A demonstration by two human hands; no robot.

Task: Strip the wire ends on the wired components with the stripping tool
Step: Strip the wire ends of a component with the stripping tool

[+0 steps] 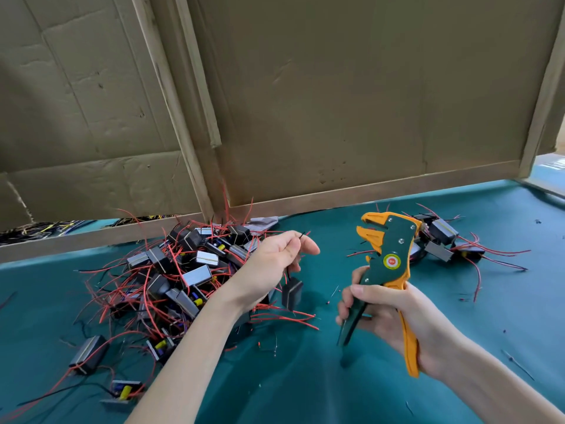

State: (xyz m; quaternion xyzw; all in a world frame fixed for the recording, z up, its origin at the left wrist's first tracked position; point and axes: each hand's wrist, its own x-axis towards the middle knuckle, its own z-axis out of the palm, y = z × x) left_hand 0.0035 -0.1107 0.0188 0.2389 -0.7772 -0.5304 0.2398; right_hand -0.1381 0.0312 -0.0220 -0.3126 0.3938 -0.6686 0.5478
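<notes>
My left hand pinches the thin wires of one wired component, a small dark block that dangles below my fingers; the wire tips stick up past my fingertips. My right hand grips the handles of the green and orange stripping tool, held upright with its orange jaws apart and pointing left, a short gap away from the wire tips. A large pile of wired components with red and black wires lies behind my left forearm.
A smaller heap of components lies at the right rear on the teal table cover. Cardboard panels in wooden frames stand along the table's back edge. Bits of stripped insulation lie scattered on the cover.
</notes>
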